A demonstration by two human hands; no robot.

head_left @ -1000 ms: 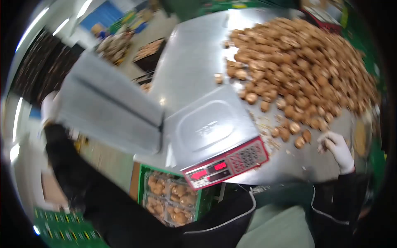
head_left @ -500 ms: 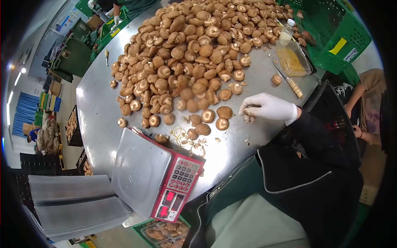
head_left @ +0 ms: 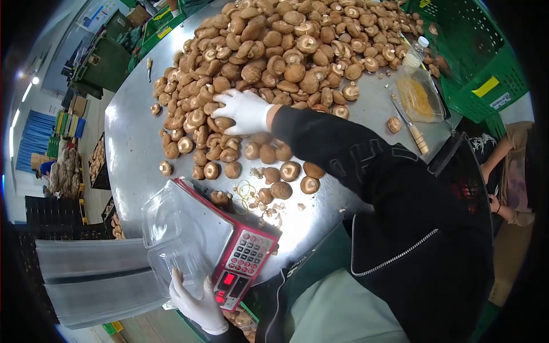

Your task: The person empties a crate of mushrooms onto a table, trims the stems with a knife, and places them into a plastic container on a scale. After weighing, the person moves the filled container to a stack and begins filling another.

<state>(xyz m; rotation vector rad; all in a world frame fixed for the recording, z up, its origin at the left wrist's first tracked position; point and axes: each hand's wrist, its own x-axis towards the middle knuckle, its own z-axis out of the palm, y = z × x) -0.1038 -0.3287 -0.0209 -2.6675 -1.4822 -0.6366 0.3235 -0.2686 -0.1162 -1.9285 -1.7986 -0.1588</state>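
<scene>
My left hand (head_left: 199, 303), in a white glove, grips the near edge of a clear plastic clamshell container (head_left: 182, 260). The hinged container lies opened out on the metal platform of a red digital scale (head_left: 249, 251), whose red digits are lit. Farther up the table, my right hand (head_left: 245, 112), also gloved, reaches onto a large heap of brown shiitake mushrooms (head_left: 294, 71). Its fingers are spread and touch mushrooms at the heap's near left side. Several loose mushrooms (head_left: 281, 190) lie between the heap and the scale.
Rubber bands (head_left: 245, 193) and stem scraps (head_left: 270, 217) lie beside the scale. A knife (head_left: 417, 137), a tub of yellow bands (head_left: 416, 98) and a bottle (head_left: 416, 51) stand right. A green crate (head_left: 486, 68) is behind them. Stacked clear containers (head_left: 97, 280) are left; another person sits right.
My right hand has moved left from the table's front area onto the heap. My left hand has come into view with a clear container, now on the previously bare scale.
</scene>
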